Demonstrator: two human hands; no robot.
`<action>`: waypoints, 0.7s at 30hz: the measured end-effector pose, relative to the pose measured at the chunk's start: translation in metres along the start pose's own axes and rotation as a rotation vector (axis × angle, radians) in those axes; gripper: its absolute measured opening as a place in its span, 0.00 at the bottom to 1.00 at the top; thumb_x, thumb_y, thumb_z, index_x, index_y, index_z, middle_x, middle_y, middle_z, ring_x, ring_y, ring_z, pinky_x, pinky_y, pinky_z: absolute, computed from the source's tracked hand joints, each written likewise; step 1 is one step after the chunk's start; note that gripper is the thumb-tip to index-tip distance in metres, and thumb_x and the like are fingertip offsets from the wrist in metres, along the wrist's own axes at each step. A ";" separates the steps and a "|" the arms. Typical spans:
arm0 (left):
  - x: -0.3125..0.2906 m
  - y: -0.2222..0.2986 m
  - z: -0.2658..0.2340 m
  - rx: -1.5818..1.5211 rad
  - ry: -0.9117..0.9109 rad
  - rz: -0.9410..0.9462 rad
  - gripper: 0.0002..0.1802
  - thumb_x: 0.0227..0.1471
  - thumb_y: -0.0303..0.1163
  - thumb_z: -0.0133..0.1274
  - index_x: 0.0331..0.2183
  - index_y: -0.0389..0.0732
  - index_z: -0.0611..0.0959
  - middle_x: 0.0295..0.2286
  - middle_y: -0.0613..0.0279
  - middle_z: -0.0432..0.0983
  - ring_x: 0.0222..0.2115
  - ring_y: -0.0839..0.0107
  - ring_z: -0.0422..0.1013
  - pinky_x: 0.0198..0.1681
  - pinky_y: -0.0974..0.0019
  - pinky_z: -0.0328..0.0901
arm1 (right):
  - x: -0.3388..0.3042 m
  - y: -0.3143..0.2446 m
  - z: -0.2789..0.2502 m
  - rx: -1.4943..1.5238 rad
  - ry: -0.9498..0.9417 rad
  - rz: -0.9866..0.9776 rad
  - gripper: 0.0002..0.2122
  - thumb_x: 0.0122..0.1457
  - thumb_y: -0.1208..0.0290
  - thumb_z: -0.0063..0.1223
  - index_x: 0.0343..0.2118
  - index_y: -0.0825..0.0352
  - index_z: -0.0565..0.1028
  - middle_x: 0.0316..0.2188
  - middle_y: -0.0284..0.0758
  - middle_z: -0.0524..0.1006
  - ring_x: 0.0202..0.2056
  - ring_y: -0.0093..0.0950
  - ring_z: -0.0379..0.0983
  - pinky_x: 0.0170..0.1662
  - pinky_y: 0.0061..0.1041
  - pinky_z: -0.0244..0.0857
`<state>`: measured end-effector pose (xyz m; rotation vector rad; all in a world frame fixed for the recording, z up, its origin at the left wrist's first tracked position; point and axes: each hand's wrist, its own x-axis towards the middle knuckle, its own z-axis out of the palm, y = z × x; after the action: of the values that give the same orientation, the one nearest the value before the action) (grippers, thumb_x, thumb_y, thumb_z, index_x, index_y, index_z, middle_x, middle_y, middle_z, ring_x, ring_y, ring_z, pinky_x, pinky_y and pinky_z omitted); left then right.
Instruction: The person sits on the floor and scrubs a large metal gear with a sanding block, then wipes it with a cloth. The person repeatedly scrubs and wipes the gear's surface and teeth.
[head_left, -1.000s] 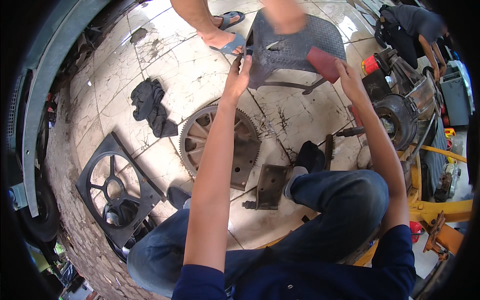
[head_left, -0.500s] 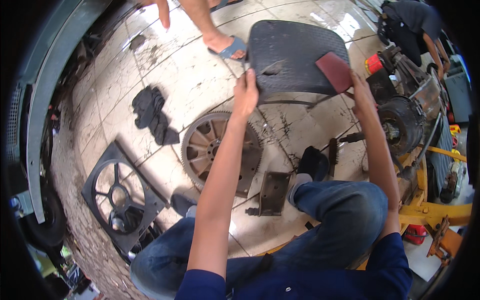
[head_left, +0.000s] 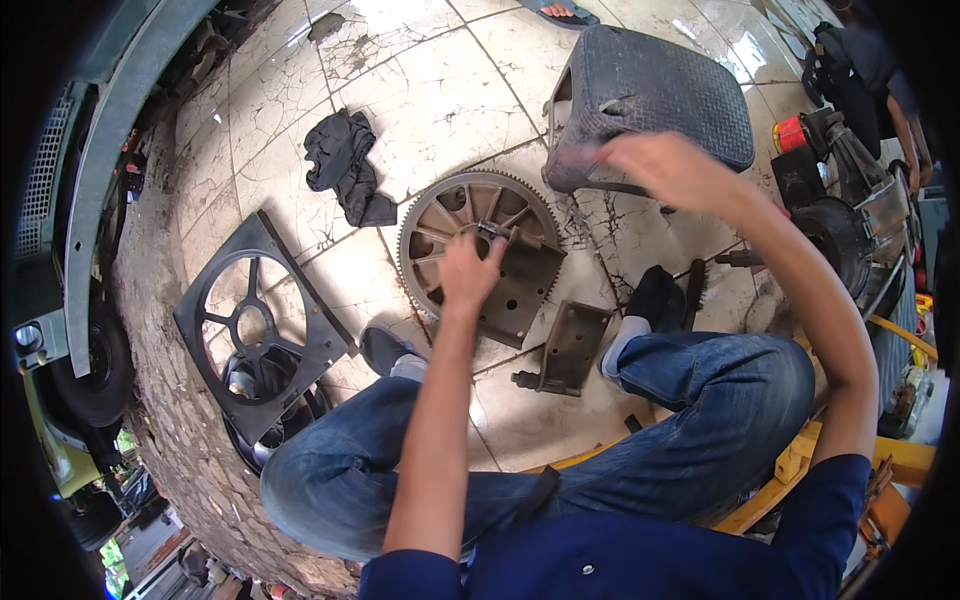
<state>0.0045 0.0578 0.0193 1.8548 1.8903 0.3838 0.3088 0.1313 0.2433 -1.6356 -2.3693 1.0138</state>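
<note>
With left hand [head_left: 468, 270] now shifted from stool [head_left: 675, 90] to plate [head_left: 522, 288] over gear [head_left: 458, 208], right hand [head_left: 662, 170] blurred near stool, cannot tell whether grasping or released with either. Apparently turning to plate.

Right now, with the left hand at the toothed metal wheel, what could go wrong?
If the flat brown metal plate with holes is unfastened (can't tell), the left hand could slide it off the round, toothed metal wheel. The right hand, motion-blurred and overlapping the textured black plastic stool in view, might bump it.
</note>
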 end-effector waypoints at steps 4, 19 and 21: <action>-0.038 0.012 0.034 0.096 -0.071 -0.051 0.30 0.47 0.47 0.62 0.47 0.36 0.77 0.41 0.51 0.71 0.44 0.51 0.70 0.46 0.49 0.67 | 0.047 -0.037 0.051 -0.640 -0.524 -0.084 0.15 0.65 0.60 0.43 0.42 0.59 0.81 0.38 0.42 0.81 0.41 0.42 0.77 0.46 0.38 0.70; -0.059 0.006 0.023 -0.219 -0.916 0.137 0.26 0.46 0.44 0.64 0.44 0.39 0.81 0.41 0.59 0.78 0.43 0.64 0.74 0.42 0.57 0.69 | 0.093 -0.010 0.128 -0.228 0.105 -0.054 0.17 0.65 0.58 0.41 0.37 0.63 0.80 0.33 0.45 0.81 0.40 0.48 0.77 0.42 0.45 0.70; -0.038 -0.018 -0.008 -0.390 -1.134 -0.027 0.25 0.51 0.43 0.60 0.47 0.39 0.80 0.40 0.59 0.80 0.39 0.67 0.76 0.40 0.61 0.70 | 0.092 -0.013 0.132 -0.088 0.103 0.112 0.17 0.65 0.58 0.40 0.41 0.64 0.79 0.39 0.48 0.79 0.44 0.49 0.74 0.48 0.44 0.67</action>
<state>-0.0160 0.0201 0.0215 1.3006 0.9584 -0.2721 0.2035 0.1465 0.1216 -1.8222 -2.3094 0.8300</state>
